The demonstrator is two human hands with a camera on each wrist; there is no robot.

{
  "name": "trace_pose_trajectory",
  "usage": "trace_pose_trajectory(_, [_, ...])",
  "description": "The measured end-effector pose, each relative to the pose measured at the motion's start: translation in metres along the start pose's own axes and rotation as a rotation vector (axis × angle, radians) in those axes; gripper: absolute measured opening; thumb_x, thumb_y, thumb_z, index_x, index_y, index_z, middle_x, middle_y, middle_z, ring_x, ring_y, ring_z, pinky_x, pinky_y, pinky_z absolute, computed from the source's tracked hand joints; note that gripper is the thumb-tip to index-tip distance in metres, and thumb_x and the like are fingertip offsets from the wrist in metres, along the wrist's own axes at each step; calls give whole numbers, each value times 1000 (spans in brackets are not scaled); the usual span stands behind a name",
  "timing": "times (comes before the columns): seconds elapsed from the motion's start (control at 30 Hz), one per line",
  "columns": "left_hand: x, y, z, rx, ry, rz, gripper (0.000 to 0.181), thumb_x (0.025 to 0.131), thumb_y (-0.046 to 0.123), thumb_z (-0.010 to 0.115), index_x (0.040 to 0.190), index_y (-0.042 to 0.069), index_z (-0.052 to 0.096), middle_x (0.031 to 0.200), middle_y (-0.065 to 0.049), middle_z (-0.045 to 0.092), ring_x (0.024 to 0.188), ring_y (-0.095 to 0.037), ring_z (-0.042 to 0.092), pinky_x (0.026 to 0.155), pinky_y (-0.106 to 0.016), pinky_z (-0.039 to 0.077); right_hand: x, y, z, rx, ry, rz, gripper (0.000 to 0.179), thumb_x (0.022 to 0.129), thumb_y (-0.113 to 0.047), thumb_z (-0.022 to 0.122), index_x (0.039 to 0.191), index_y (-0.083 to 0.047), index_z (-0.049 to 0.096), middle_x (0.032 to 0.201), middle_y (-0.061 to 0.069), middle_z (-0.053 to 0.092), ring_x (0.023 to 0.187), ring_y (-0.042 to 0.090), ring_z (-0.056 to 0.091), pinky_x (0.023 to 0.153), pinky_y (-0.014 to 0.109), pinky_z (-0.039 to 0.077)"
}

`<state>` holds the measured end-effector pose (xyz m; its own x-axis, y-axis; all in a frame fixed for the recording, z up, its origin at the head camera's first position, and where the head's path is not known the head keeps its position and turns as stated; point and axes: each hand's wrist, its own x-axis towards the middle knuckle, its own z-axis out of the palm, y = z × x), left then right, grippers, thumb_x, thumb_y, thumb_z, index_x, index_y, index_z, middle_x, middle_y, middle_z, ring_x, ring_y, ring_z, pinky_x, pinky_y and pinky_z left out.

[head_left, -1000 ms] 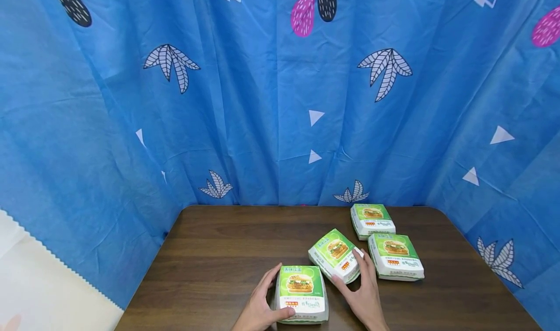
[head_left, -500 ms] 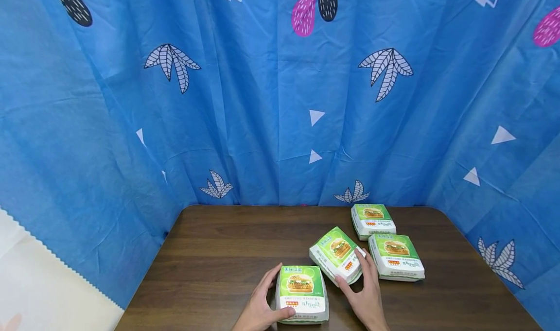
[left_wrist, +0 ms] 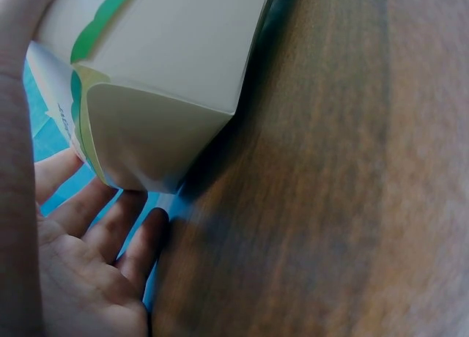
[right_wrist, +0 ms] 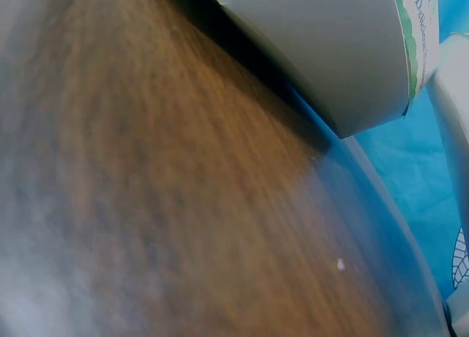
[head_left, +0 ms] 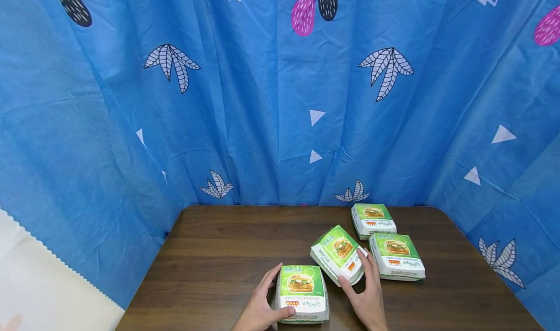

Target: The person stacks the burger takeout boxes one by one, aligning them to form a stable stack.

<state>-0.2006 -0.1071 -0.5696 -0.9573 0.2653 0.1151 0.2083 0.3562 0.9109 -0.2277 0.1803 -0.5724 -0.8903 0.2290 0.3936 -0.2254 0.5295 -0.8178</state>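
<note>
A green and white burger box (head_left: 302,294) with a burger picture on its lid rests near the front middle of the table. My left hand (head_left: 260,299) grips its left side, thumb at the front and fingers round the far left; in the left wrist view, fingers (left_wrist: 102,216) press the box's wall. Just right of it, a second burger box (head_left: 337,253) is turned diagonally. My right hand (head_left: 367,294) holds this one at its near right corner between thumb and fingers. That box's pale side (right_wrist: 330,58) fills the top of the right wrist view, where the hand itself is out of sight.
Two more burger boxes stand on the right: one (head_left: 398,258) beside the right hand's fingers, another (head_left: 373,219) behind it near the far edge. The brown wooden table (head_left: 210,253) ends at a blue patterned curtain (head_left: 245,102).
The diagonal box in my right hand has shifted slightly to the right, its far corner rising a little in the head view. My left hand and its box have barely moved.
</note>
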Motion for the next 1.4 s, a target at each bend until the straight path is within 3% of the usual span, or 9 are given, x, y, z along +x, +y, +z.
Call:
trace_pose_trajectory(0.07, [0,0,0,-2,-1,-6,97,74,38,81,153,27,25,150,4,35,123,-17,46,96,-34,42,0,0,0,2,9,-19,87,74,-24,83,147,-33,37,154,5,27,134,21,29,99,8,18])
trace_pose_trajectory(0.13, [1,-1,0,-6,-2,-11,97,75,38,81,153,27,25,150,4,35,123,-18,46,96,-35,42,0,0,0,3,12,-34,86,75,-22,83,147,-31,37,153,5,28,133,18,29,98,6,17])
trace_pose_trajectory(0.43, [0,-1,0,-3,-4,0,96,76,38,80,153,26,24,149,4,36,121,-16,48,96,-34,42,-2,-2,-3,-1,-13,-4,84,77,-24,81,147,-34,36,155,3,26,134,19,29,99,12,20])
trace_pose_trajectory(0.6, [0,-1,1,2,-3,13,97,75,38,81,153,25,25,149,4,37,120,-14,49,96,-32,42,-2,-2,-3,-3,-16,-11,83,77,-24,80,147,-34,37,155,4,27,136,20,28,100,9,18])
trace_pose_trajectory(0.83, [1,0,1,-11,-12,-9,95,77,37,80,153,26,24,149,4,36,121,-14,48,96,-32,42,-5,-2,-5,7,-35,-80,84,77,-22,80,148,-31,36,154,2,29,139,7,24,101,8,19])
trace_pose_trajectory(0.93, [0,0,1,-16,-14,-25,95,77,38,79,153,26,24,149,5,36,121,-15,47,96,-33,42,-5,-2,-4,40,-33,-101,89,75,-18,81,150,-27,33,154,1,30,137,3,27,100,7,22])
trace_pose_trajectory(1.1, [-1,1,1,-4,-11,-38,96,76,40,80,153,27,24,150,4,36,123,-19,47,96,-37,43,-6,-9,-3,95,-21,-48,99,71,-12,83,152,-22,26,154,1,32,127,-6,34,93,1,28])
trace_pose_trajectory(1.23, [-1,0,1,3,-4,-42,96,76,41,80,153,27,24,149,5,36,122,-19,47,97,-39,42,-7,-24,-6,92,-15,-23,96,70,-9,83,150,-14,30,153,5,34,126,-9,33,93,1,29])
trace_pose_trajectory(1.4, [0,0,1,10,0,-36,96,75,42,80,153,29,25,148,6,37,121,-16,48,97,-38,42,-9,-33,-8,55,-1,-66,90,68,-9,84,145,-8,37,150,9,38,125,-10,34,87,2,32])
